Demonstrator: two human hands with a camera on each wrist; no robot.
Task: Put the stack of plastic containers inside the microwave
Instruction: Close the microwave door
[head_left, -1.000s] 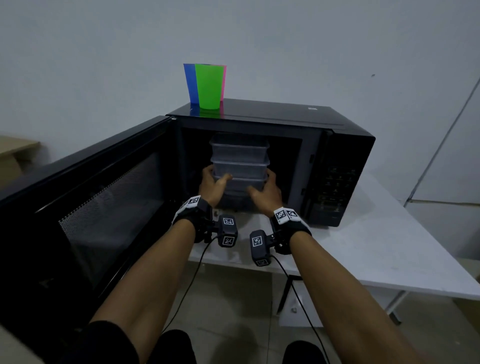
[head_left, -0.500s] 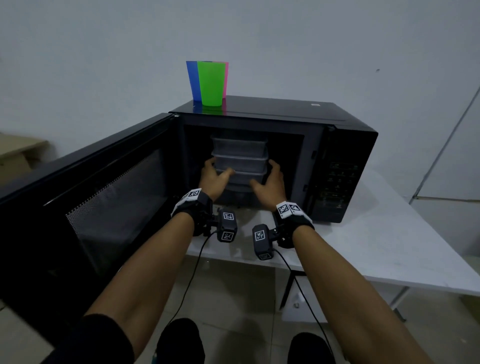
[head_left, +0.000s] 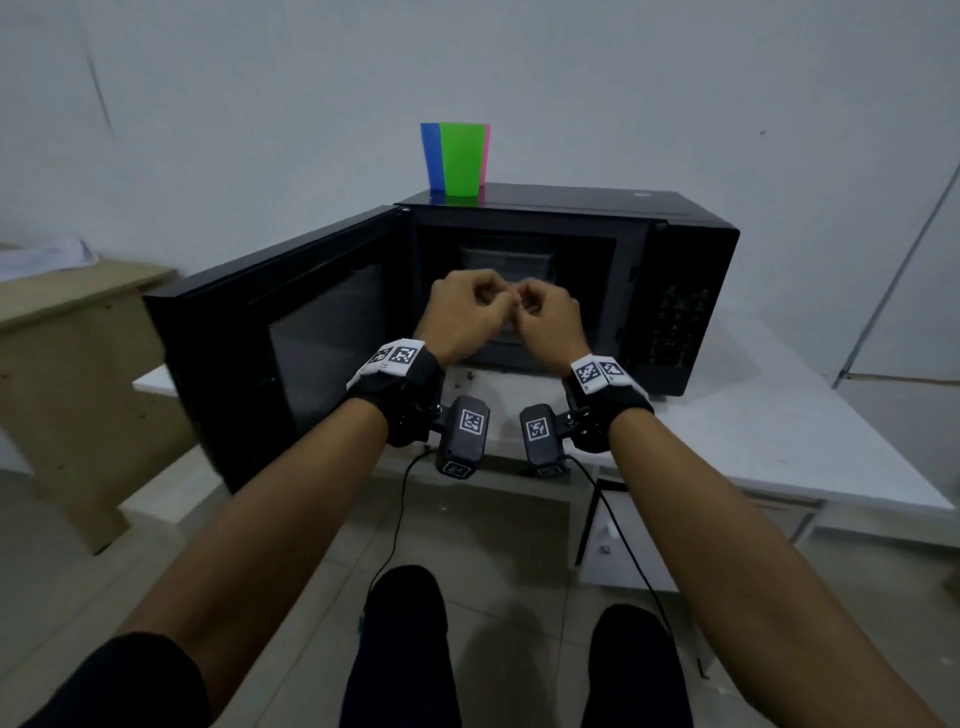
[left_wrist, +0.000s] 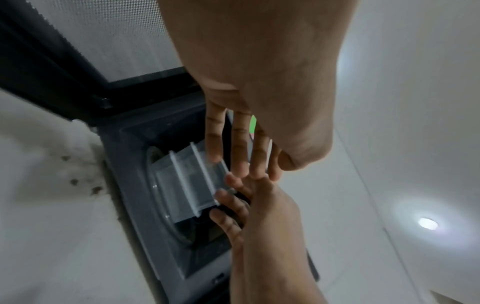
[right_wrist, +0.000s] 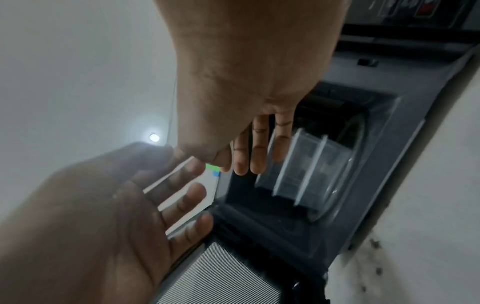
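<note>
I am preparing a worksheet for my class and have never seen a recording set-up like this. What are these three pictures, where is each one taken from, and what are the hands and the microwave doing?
There is no machine here: a person is wearing three cameras. The wide picture comes from a camera on the head, looking down at both arms. The other two come from small black cameras strapped under each wrist, looking along the palm at the fingers.

The left hand and right hand hang in front of the microwave, fingers relaxed, holding nothing. The black microwave stands on a white table, with its door swung open to the left. The stack of clear plastic containers sits inside, apart from both hands. Coloured cups stand on top of the microwave.
</note>
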